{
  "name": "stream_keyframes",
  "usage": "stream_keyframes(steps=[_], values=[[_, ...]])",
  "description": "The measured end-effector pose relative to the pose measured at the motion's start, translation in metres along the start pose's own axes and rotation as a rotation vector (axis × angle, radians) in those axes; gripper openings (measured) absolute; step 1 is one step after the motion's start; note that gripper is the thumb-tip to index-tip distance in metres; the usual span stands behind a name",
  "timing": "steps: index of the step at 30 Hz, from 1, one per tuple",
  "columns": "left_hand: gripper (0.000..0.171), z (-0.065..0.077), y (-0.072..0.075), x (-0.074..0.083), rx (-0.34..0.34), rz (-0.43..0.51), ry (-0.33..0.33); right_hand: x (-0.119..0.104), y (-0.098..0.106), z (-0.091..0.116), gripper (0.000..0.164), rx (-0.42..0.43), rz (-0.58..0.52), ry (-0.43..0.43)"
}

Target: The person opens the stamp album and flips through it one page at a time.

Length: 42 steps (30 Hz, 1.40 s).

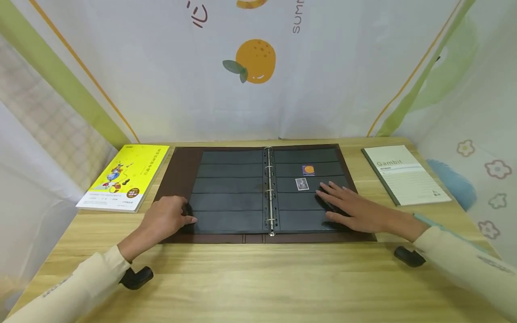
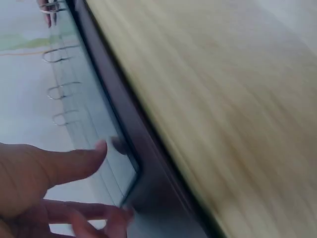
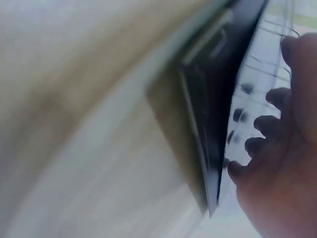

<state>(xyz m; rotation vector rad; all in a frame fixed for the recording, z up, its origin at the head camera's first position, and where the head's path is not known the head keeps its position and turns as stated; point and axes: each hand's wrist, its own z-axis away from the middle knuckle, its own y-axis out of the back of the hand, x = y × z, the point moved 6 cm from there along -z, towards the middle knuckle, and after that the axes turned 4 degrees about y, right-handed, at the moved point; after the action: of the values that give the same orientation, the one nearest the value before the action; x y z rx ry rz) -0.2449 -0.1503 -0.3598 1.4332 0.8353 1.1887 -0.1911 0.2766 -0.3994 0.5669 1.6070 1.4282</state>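
Note:
An open ring binder (image 1: pixel 238 238) with a dark brown cover and black pocket pages lies on the wooden table. Two small stamps sit on its right page: a purple-and-orange stamp (image 1: pixel 308 170) and a grey stamp (image 1: pixel 301 184). My left hand (image 1: pixel 165 218) is at the outer edge of the left page (image 1: pixel 226 202). In the left wrist view its thumb (image 2: pixel 81 163) is over the glossy sheet, apart from the fingers near the page corner. Fingers spread, my right hand (image 1: pixel 355 208) is over the lower right page, its fingertips reflected in the surface; it holds nothing.
A yellow-covered book (image 1: pixel 125 175) lies left of the binder. To the right lies a pale notebook (image 1: pixel 405 175) marked Gambit. Behind the table (image 1: pixel 258 282) hangs a white curtain (image 1: pixel 169 89) with fruit prints.

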Motion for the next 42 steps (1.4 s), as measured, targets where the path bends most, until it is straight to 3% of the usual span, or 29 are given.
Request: stream_keyframes(steps=[3, 5, 9, 12, 17, 24, 33, 37, 42], values=[[0.057, -0.001, -0.004, 0.016, 0.040, -0.052, -0.107, 0.009, 0.017, -0.004, 0.065, 0.071, -0.022, -0.018], [0.065, -0.002, -0.011, 0.030, 0.044, -0.067, -0.222, 0.019, 0.029, -0.009, 0.066, 0.108, -0.004, -0.049], [0.072, -0.005, -0.032, 0.057, -0.114, -0.053, -0.418, 0.051, 0.043, -0.026, 0.070, 0.129, 0.056, -0.157], [0.066, -0.008, -0.046, 0.069, -0.224, -0.078, -0.489, 0.075, 0.046, -0.040, 0.074, 0.119, 0.079, -0.212], [0.062, -0.013, -0.059, 0.073, -0.272, -0.123, -0.493, 0.092, 0.050, -0.062, 0.077, 0.093, -0.004, -0.259], [0.064, -0.014, -0.066, 0.073, -0.292, -0.105, -0.474, 0.095, 0.049, -0.067, 0.081, 0.064, -0.129, -0.329], [0.065, -0.016, -0.064, 0.076, -0.328, -0.147, -0.478, 0.097, 0.051, -0.062, 0.082, 0.222, -0.243, -0.394], [0.066, -0.017, -0.064, 0.076, -0.360, -0.164, -0.477, 0.092, 0.057, -0.055, 0.082, 0.293, -0.481, -0.321], [0.067, -0.017, -0.067, 0.074, -0.392, -0.155, -0.464, 0.088, 0.061, -0.043, 0.080, 0.249, -0.904, -0.289]])
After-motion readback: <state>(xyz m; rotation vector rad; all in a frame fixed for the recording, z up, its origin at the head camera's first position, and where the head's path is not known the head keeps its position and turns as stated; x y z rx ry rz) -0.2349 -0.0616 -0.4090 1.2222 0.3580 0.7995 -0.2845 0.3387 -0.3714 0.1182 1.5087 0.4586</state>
